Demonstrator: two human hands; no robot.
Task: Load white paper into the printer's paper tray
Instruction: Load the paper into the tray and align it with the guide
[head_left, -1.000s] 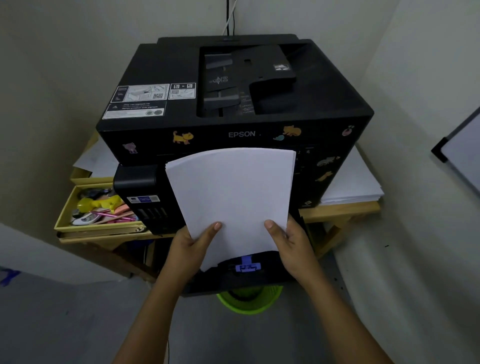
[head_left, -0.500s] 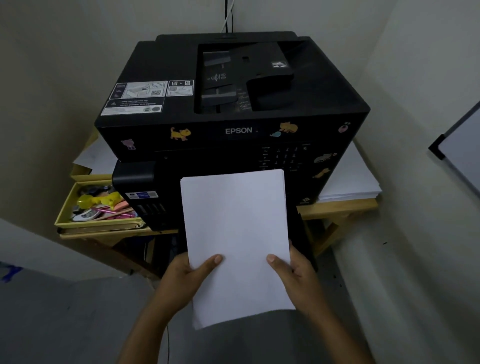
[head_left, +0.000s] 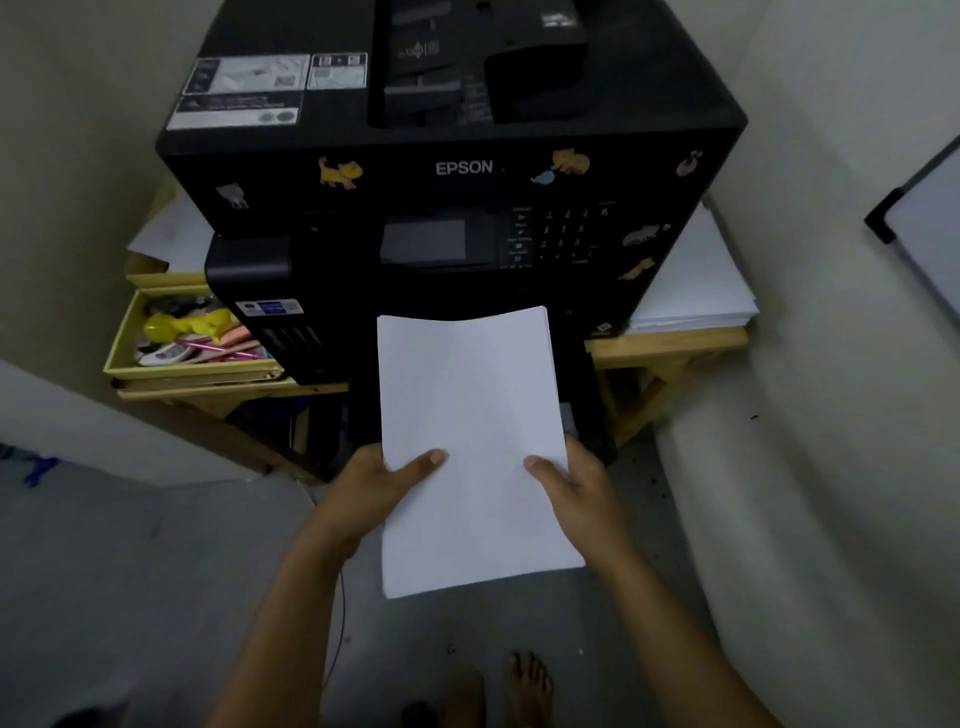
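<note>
wooden table (head_left: 670, 340) under printer (head_left: 457, 171), paper stack (head_left: 691, 280), yellow tray (head_left: 192, 369)

A second ago I had the white paper (head_left: 470, 441) raised and bowed against the printer (head_left: 457, 171) front; now I have lowered it flat, its far edge at the slot below the control panel (head_left: 488, 241). My left hand (head_left: 371, 491) and right hand (head_left: 574, 488) came down with it, and my view has closed in.

The Epson printer (head_left: 457, 171) has a black plastic body, mostly matt, with small glossy stickers. The paper stack (head_left: 470, 441) is smooth, white and matt. The tabletop (head_left: 670, 340) is pale bare wood. The floor (head_left: 156, 571) looks like rough grey concrete.
</note>
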